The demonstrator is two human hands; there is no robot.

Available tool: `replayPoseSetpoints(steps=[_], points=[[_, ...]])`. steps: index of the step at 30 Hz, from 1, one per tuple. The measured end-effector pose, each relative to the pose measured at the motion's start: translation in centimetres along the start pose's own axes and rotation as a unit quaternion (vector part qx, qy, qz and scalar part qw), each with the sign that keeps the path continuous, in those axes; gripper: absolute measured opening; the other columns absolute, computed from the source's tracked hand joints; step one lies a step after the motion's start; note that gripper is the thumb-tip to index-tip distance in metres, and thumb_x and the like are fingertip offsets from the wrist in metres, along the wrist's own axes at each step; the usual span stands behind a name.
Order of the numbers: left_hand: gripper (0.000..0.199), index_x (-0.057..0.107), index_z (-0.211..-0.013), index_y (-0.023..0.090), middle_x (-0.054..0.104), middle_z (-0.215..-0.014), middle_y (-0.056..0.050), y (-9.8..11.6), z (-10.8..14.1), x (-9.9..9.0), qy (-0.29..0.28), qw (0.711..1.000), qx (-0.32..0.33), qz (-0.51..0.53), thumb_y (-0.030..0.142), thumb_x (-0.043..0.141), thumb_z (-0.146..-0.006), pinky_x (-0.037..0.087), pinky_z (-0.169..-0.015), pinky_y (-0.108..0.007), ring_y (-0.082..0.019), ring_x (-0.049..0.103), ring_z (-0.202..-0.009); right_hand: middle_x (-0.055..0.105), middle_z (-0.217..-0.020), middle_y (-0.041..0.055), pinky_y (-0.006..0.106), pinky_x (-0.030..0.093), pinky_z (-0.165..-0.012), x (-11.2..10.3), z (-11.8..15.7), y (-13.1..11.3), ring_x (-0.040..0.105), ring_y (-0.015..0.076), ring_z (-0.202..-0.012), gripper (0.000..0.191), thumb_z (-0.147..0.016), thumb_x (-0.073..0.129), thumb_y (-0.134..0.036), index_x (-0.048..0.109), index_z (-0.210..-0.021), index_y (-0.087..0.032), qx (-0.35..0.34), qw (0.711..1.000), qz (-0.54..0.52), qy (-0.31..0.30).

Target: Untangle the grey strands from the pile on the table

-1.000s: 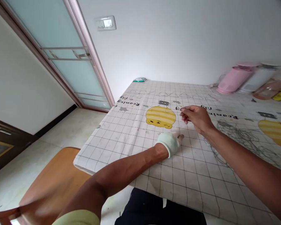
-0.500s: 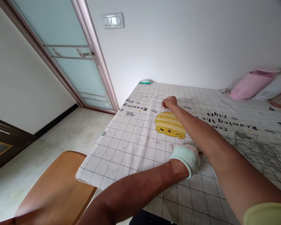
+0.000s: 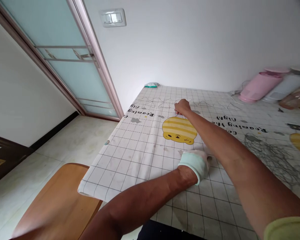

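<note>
My right hand (image 3: pixel 183 106) is bare and reaches far over the table, just above a printed yellow striped bear (image 3: pixel 179 129). Its fingers are curled in a pinch; whatever lies between them is too small to make out. Nearer to me, my left hand (image 3: pixel 195 163) wears a pale glove with a mint cuff and rests low on the checked tablecloth (image 3: pixel 130 163). The glove and the angle hide its fingers. A loose tangle of thin grey thread (image 3: pixel 277 160) lies right of my right forearm. Fine zigzag lines (image 3: pixel 160 101) run across the cloth behind my right hand.
A small white and green packet (image 3: pixel 151 85) lies at the table's far left corner. Against the wall stand a pink container (image 3: pixel 261 86) and a grey one (image 3: pixel 286 87). A wooden chair (image 3: pixel 52 196) is beside the table's left edge. Behind it is a glass door (image 3: pixel 65 40).
The view has shifted slightly, so the table and wall sit a little further left and higher. My right hand stays far out with its fingers curled, and my left stays low on the cloth.
</note>
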State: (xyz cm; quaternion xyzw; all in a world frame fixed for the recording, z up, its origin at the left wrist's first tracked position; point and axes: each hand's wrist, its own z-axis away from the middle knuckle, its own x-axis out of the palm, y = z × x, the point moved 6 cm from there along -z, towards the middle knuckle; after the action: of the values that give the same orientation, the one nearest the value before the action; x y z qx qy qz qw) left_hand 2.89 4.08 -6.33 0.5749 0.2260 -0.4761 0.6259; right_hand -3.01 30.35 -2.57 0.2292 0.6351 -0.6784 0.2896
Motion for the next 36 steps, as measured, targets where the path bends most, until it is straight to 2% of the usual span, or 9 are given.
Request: replayPoseSetpoints(steps=[3,8,12,15,20,27,30,33,36], points=[[0.044,0.079,-0.114,0.022,0.078,-0.121,-0.013,-0.3,0.5,-0.4,0.018,1.0,0.013,0.007,0.042,0.041,-0.106,0.057,-0.099,-0.047,-0.032,0.074,-0.114,0.071,-0.068,0.0132,0.028,0.05,-0.051,-4.5,2.9,2.4,0.062,0.0176,-0.055,0.014,-0.094,0.072,-0.023,0.073,-0.089,-0.01,-0.039,0.999,0.025,0.005],[0.044,0.077,-0.116,0.024,0.079,-0.116,-0.01,-1.7,0.0,-1.1,0.077,0.996,-0.038,0.039,0.043,0.038,-0.109,0.054,-0.095,-0.036,-0.027,0.074,-0.11,0.076,-0.076,0.0096,0.023,0.045,-0.047,-15.5,9.0,8.0,0.061,0.0122,-0.05,0.018,-0.097,0.07,-0.028,0.075,-0.09,-0.012,-0.145,0.985,0.094,0.018],[0.041,0.075,-0.096,0.022,0.079,-0.102,-0.009,-2.4,-0.5,-2.3,0.11,0.991,-0.052,0.057,0.04,0.041,-0.107,0.052,-0.087,-0.034,-0.025,0.072,-0.099,0.079,-0.087,0.0119,0.023,0.047,-0.048,-23.4,13.1,14.2,0.067,0.0136,-0.057,0.014,-0.093,0.074,-0.024,0.075,-0.089,-0.011,-0.097,0.988,0.121,0.024],[0.039,0.07,-0.085,0.023,0.077,-0.088,-0.007,-3.0,-0.3,-3.2,0.149,0.982,-0.068,0.093,0.041,0.042,-0.104,0.05,-0.082,-0.034,-0.024,0.07,-0.089,0.08,-0.089,0.0101,0.027,0.05,-0.057,-25.8,15.2,18.1,0.071,0.0174,-0.066,0.009,-0.091,0.072,-0.02,0.078,-0.093,-0.013,-0.066,0.981,0.184,0.0],[0.038,0.065,-0.077,0.024,0.075,-0.082,-0.005,-3.3,0.0,-3.2,0.149,0.98,-0.081,0.106,0.045,0.044,-0.101,0.049,-0.078,-0.035,-0.024,0.068,-0.082,0.08,-0.103,0.0116,0.032,0.05,-0.075,-25.0,15.9,20.1,0.072,0.0261,-0.095,0.017,-0.092,0.065,-0.019,0.08,-0.097,-0.016,-0.124,0.929,0.349,0.006],[0.037,0.07,-0.08,0.025,0.074,-0.079,-0.004,-3.4,0.2,-3.5,0.147,0.983,-0.066,0.083,0.042,0.044,-0.101,0.05,-0.076,-0.033,-0.023,0.069,-0.085,0.077,-0.108,0.0141,0.036,0.05,-0.084,-19.9,14.7,19.1,0.069,0.0282,-0.098,0.026,-0.088,0.063,-0.016,0.081,-0.106,-0.017,-0.14,0.91,0.386,-0.062],[0.038,0.069,-0.079,0.024,0.074,-0.079,-0.004,-3.6,0.0,-3.4,0.148,0.984,-0.063,0.077,0.043,0.044,-0.101,0.05,-0.077,-0.033,-0.023,0.069,-0.085,0.072,-0.122,0.0167,0.043,0.048,-0.094,-17.6,16.6,19.3,0.063,0.0349,-0.114,0.043,-0.077,0.066,-0.008,0.079,-0.118,-0.017,-0.168,0.885,0.423,-0.096],[0.04,0.066,-0.075,0.024,0.074,-0.079,-0.004,-3.8,-0.4,-3.2,0.141,0.986,-0.065,0.067,0.044,0.044,-0.102,0.05,-0.078,-0.034,-0.024,0.068,-0.083,0.066,-0.136,0.0166,0.049,0.042,-0.104,-15.7,19.8,19.1,0.056,0.0371,-0.126,0.063,-0.078,0.059,-0.003,0.07,-0.137,-0.019,-0.253,0.845,0.464,-0.082],[0.041,0.069,-0.078,0.024,0.075,-0.083,-0.005,-3.9,-0.5,-3.0,0.148,0.986,-0.051,0.055,0.044,0.043,-0.103,0.051,-0.08,-0.034,-0.024,0.069,-0.086,0.065,-0.137,0.0169,0.05,0.042,-0.107,-14.4,23.0,18.6,0.056,0.0369,-0.128,0.066,-0.081,0.052,-0.001,0.066,-0.143,-0.019,-0.31,0.842,0.437,-0.068]])
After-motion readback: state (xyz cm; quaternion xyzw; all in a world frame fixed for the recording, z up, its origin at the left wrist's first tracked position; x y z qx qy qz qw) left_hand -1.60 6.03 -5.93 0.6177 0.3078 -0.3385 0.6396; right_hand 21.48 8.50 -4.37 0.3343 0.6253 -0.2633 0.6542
